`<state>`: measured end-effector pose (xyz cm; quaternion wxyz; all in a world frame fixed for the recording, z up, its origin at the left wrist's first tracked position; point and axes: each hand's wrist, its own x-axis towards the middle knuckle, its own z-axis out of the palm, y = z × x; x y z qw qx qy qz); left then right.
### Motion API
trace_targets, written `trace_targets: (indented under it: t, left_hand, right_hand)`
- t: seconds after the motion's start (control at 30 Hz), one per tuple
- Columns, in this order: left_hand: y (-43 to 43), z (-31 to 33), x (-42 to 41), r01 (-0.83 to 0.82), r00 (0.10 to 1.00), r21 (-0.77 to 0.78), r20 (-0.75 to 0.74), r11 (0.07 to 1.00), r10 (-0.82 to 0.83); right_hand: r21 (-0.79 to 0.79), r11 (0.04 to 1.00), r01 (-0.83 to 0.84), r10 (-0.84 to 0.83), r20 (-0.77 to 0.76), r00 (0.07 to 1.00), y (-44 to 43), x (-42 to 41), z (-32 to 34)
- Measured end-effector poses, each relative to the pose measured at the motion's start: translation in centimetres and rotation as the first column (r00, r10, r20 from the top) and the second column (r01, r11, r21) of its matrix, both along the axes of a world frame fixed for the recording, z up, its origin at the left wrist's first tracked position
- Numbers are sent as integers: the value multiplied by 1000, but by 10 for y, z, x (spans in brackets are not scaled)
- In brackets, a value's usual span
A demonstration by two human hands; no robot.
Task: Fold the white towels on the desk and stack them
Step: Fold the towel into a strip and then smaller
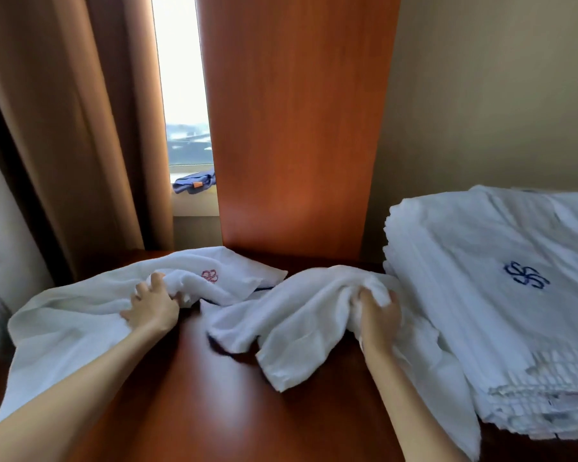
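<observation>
With a tall stack (481, 311) done on the table (197, 395), the left hand (154, 305) and right hand (379, 310), set apart just left of it, each clutch crumpled white towels (297, 315) not yet folded.

Two crumpled white towels (297, 315) sprawl across the wooden desk (214, 395) beside a tall folded stack (481, 295).

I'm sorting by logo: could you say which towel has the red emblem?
The left towel, gripped by the left hand; the top folded towel bears a blue one, the middle towel shows none.
</observation>
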<state>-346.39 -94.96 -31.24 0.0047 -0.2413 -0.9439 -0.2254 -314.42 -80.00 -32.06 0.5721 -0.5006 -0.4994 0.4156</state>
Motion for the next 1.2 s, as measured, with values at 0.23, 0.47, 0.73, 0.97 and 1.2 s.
trace_targets:
  t: [0.23,0.47,0.73,0.97,1.2]
  left_hand:
    - [3,-9,38,184,966,45,-193,982,-173]
    - [1,-22,187,734,676,65,16,676,-737]
    - [-26,-9,156,397,885,87,-299,914,-357]
    - [-82,-6,136,305,907,256,-371,917,-198]
    - [-109,-15,174,561,827,296,-242,773,-507]
  right_hand:
    - [128,979,-157,115,289,950,-15,-6,-8]
    - [221,948,-228,78,535,841,-33,-7,-7]
    - [262,669,-695,224,821,525,-65,18,-12]
    - [170,415,-894,119,964,239,-129,26,-19]
    - [248,619,-746,131,904,408,-136,32,-10]
